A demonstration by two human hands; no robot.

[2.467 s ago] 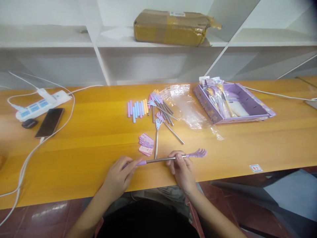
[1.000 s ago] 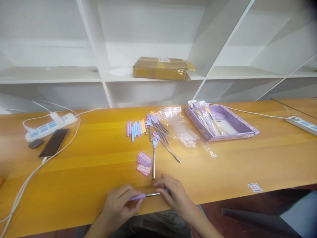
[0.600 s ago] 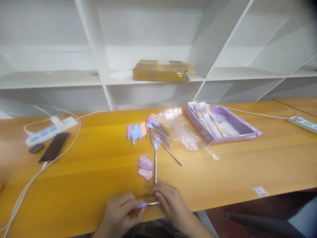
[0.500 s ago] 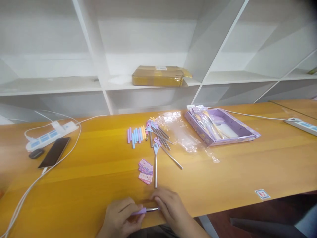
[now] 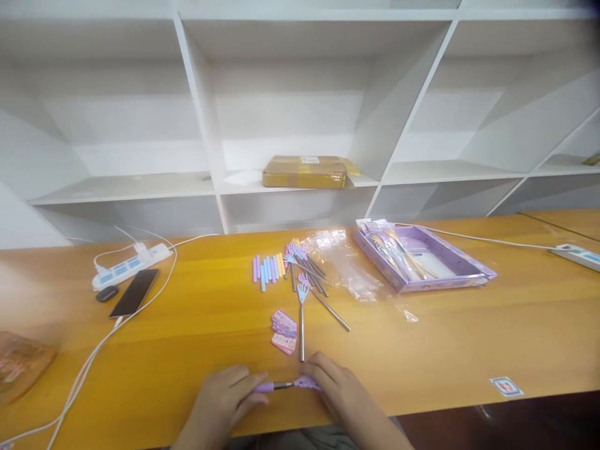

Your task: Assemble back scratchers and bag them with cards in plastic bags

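Near the front edge of the table, my left hand (image 5: 229, 395) is closed on the purple handle of a small back scratcher (image 5: 282, 385). My right hand (image 5: 335, 384) holds its purple claw-shaped head, partly under the fingers. Just beyond, a blue-headed scratcher (image 5: 302, 322) lies with its metal rod pointing toward me. Other metal rods with hand-shaped heads (image 5: 307, 265) are heaped behind it. Left of the heap is a row of purple, blue and orange tubes (image 5: 267, 269). Small pink and purple cards (image 5: 284, 332) lie fanned in front of the tubes.
Clear plastic bags (image 5: 349, 265) lie beside a purple box (image 5: 450, 284) holding wrapped items. At left are a phone (image 5: 134, 292), a power strip (image 5: 134, 267) and white cables. A cardboard box (image 5: 304, 173) sits on the white shelf. Another power strip (image 5: 579, 255) is at right.
The view has shifted, so the table items appear lower and more to the right. The scratcher's purple head now shows by my right fingers, and its metal shaft shows dark markings.
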